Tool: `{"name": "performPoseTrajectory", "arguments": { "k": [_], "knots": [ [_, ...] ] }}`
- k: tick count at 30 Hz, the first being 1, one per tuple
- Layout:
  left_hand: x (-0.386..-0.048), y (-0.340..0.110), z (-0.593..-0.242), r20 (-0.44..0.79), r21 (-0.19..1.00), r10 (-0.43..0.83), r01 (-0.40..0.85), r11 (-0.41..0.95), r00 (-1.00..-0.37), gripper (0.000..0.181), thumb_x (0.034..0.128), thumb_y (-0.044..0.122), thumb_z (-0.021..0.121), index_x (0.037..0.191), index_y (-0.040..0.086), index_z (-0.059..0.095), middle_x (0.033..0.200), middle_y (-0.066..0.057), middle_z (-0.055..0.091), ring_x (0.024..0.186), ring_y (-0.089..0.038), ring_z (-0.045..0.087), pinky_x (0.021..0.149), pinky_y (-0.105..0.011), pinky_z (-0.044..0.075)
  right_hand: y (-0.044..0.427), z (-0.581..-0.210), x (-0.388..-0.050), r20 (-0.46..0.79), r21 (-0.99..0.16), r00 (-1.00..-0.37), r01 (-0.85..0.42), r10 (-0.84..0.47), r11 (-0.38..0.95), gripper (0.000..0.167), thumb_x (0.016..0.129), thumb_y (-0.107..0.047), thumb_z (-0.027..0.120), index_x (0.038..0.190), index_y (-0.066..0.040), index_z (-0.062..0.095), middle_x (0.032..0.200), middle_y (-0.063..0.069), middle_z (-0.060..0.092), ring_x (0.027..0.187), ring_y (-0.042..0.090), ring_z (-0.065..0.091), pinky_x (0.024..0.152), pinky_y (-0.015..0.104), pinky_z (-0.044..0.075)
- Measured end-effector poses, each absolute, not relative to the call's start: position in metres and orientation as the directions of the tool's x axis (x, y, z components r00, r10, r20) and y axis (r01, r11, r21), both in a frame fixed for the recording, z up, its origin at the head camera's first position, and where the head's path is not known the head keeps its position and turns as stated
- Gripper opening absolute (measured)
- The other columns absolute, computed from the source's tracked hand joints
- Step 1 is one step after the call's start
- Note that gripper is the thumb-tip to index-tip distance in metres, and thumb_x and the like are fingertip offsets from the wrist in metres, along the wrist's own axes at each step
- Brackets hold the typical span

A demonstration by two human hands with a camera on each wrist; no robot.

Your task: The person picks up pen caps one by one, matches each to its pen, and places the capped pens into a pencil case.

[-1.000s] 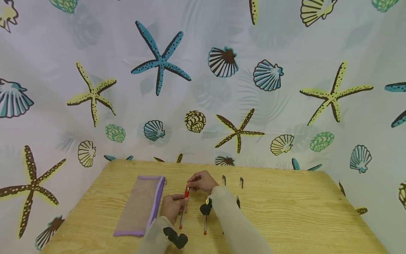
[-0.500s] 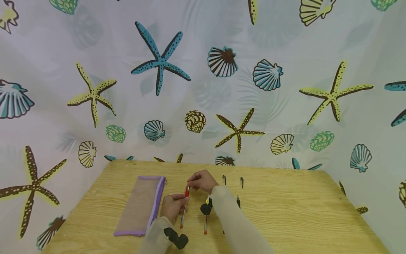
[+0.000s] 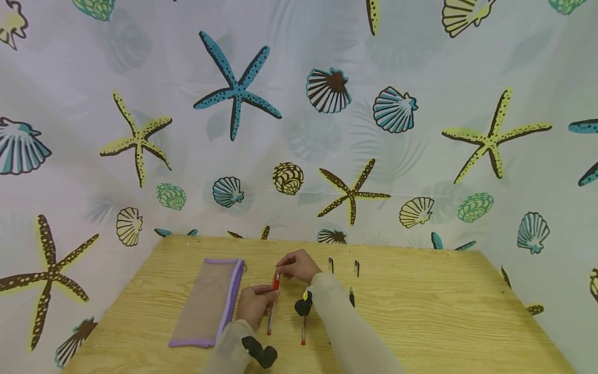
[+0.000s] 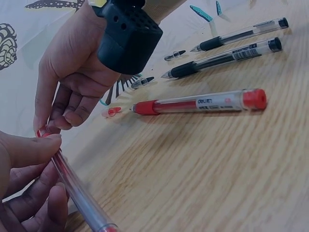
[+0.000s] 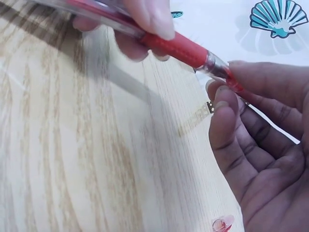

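My left hand [image 3: 254, 305] grips a red gel pen [image 5: 186, 48] around its red rubber grip, its clear barrel slanting toward me. At the pen's tip end, my right hand [image 3: 300, 267] pinches a small red translucent cap [image 5: 235, 83] between thumb and fingers. The cap meets the pen's metal tip; how far it sits over it is hidden by the fingers. A second red pen [image 4: 193, 104] lies uncapped on the table, partly under my right forearm in the head view. Its red cap [image 4: 112, 112] rests just past its tip.
Two black pens [image 4: 227, 58] lie to the right, with two black-clipped clear caps [image 3: 330, 265] beyond them. A mesh pouch [image 3: 205, 301] with purple trim lies flat left of my hands. Patterned cloth [image 3: 299, 130] hangs behind the wooden table [image 3: 444, 311].
Both hands stay almost in place. The held pen's rear end has shifted very slightly right and away from me; the grip on pen and cap looks the same.
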State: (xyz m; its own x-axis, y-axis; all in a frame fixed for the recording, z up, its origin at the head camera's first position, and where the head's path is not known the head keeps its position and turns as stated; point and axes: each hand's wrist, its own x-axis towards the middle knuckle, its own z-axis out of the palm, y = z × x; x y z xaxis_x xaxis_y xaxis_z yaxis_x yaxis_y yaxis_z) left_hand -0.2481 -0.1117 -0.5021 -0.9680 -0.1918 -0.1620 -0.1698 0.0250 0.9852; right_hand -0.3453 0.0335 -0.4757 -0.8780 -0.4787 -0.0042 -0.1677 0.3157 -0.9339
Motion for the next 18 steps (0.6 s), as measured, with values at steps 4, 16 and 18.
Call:
{"name": "performPoseTrajectory", "arguments": {
  "k": [4,16,18],
  "knots": [
    [-0.2493,-0.1106,-0.5035,-0.159,0.985,-0.215,-0.168,0.024,-0.963,0.027,0.0832,0.004,0.073,0.108,-0.008,0.068,0.076,-0.003,0.068,0.056,-0.009,0.052,0.049,-0.022,0.043,0.0334,-0.4776,-0.3454,-0.010,-0.933,-0.885,-0.159,-0.466,0.322,0.015,0.090,-0.006,0.066,0.098,0.006,0.071,0.083,0.008,0.070,0.075,0.032,0.066,0.068,0.039,0.056],
    [-0.2506,-0.1116,-0.5082,-0.138,0.986,-0.280,-0.158,0.051,-0.950,0.035,0.0780,0.000,0.074,0.112,-0.002,0.066,0.097,-0.013,0.066,0.065,-0.014,0.062,0.054,-0.027,0.050,0.0303,-0.4832,-0.3438,-0.040,-0.921,-0.891,-0.142,-0.452,0.362,0.012,0.089,-0.005,0.067,0.095,0.003,0.072,0.083,0.011,0.071,0.071,0.023,0.066,0.066,0.033,0.055],
    [-0.2501,-0.1114,-0.5082,-0.134,0.986,-0.289,-0.158,0.060,-0.948,0.036,0.0776,0.000,0.074,0.112,-0.001,0.066,0.098,-0.013,0.066,0.065,-0.014,0.063,0.054,-0.027,0.050,0.0298,-0.4846,-0.3438,-0.037,-0.916,-0.891,-0.152,-0.453,0.372,0.011,0.089,-0.005,0.067,0.094,0.003,0.072,0.081,0.012,0.071,0.069,0.021,0.065,0.063,0.030,0.054]
  ]
}}
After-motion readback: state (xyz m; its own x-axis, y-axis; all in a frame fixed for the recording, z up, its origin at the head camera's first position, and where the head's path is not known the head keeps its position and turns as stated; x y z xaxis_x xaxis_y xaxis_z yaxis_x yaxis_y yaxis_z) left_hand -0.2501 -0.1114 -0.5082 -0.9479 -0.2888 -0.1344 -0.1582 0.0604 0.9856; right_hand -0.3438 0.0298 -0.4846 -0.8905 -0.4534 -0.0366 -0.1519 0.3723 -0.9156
